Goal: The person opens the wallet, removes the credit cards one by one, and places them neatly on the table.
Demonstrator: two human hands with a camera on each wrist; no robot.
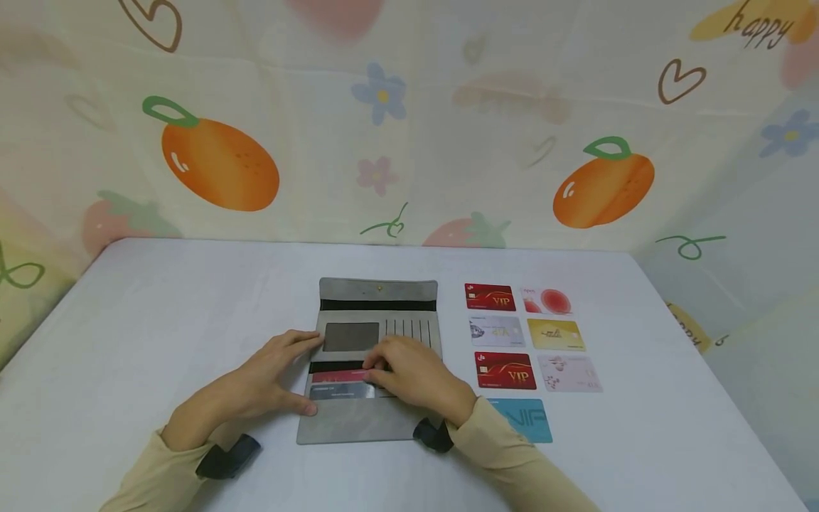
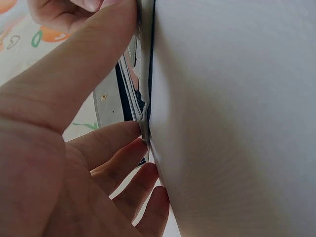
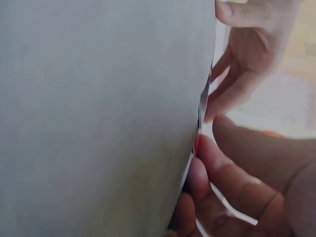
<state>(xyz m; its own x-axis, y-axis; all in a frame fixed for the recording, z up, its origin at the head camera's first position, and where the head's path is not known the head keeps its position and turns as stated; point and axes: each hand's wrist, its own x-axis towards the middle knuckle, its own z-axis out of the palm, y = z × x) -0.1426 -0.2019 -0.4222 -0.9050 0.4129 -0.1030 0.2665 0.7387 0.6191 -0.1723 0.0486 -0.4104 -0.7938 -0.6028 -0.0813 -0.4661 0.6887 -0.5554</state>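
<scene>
A grey wallet [image 1: 358, 421] lies unfolded on the table, its flap with a small snap at the far end. Two cards sit in its near pockets: a red card [image 1: 333, 377] and, just below it, a grey-blue card [image 1: 339, 392]. My right hand [image 1: 412, 373] reaches over the wallet and pinches the right end of the red card; a sliver of red shows by the fingertips in the right wrist view. With thumb and fingers spread, my left hand [image 1: 265, 377] rests along the wallet's left edge, the thumb on its near-left part.
Several cards lie in two columns right of the wallet, among them a red VIP card [image 1: 505, 370], a gold card [image 1: 556, 335] and a blue card [image 1: 534, 419] partly covered by my right sleeve. A patterned cloth [image 1: 422, 142] hangs behind the white table [image 1: 211, 299].
</scene>
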